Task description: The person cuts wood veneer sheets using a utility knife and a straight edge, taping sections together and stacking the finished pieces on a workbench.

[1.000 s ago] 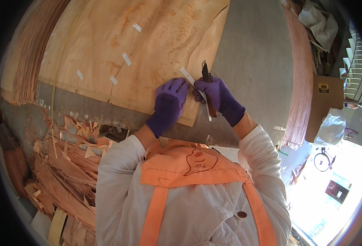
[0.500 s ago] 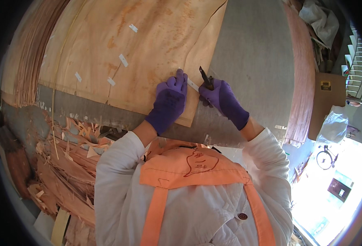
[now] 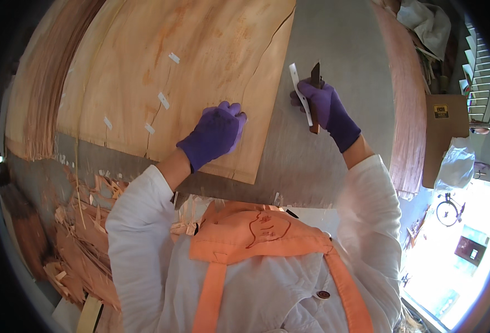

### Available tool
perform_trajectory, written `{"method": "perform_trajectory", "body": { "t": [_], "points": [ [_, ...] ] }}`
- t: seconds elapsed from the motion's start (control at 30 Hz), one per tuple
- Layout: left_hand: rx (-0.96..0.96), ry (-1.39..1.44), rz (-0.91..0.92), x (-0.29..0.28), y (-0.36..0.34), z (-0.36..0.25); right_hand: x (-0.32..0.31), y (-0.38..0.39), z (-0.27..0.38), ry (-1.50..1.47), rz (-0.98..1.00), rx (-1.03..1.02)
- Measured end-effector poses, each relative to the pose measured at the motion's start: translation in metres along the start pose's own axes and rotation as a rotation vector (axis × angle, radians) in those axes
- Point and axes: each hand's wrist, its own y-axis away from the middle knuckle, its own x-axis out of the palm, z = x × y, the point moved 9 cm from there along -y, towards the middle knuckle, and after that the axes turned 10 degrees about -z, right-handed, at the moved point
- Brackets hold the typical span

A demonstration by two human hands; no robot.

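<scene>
A pale wood veneer sheet [image 3: 211, 72] lies flat on the grey counter [image 3: 342, 50], its near edge just short of the counter's front. The left hand [image 3: 213, 136], in a purple glove, is over the sheet's near right part with its fingers bent; what lies under them, if anything, is hidden, and I cannot tell whether they press on the wood.

The right hand [image 3: 324, 105], gloved alike, is over bare counter just beyond the sheet's right edge. Its fingers are closed around a dark utility knife [image 3: 315, 73], blade end pointing away from the body, and a narrow white tape strip [image 3: 302, 94] beside it.

The work looks partly done: four short white tape pieces [image 3: 163, 100] are stuck down on the left half, some lying over thin splits. On the right, a long crack [image 3: 272, 41] runs from the far edge toward the left hand; no tape shows on its visible far length, so that stretch seems left to do.
</scene>
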Motion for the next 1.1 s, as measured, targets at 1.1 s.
{"method": "perform_trajectory", "body": {
  "t": [1.1],
  "points": [
    [-0.196, 0.106, -0.666, 0.005, -0.109, 0.05, 0.016, -0.078, 0.008, -0.109, -0.137, -0.003]
  ]
}}
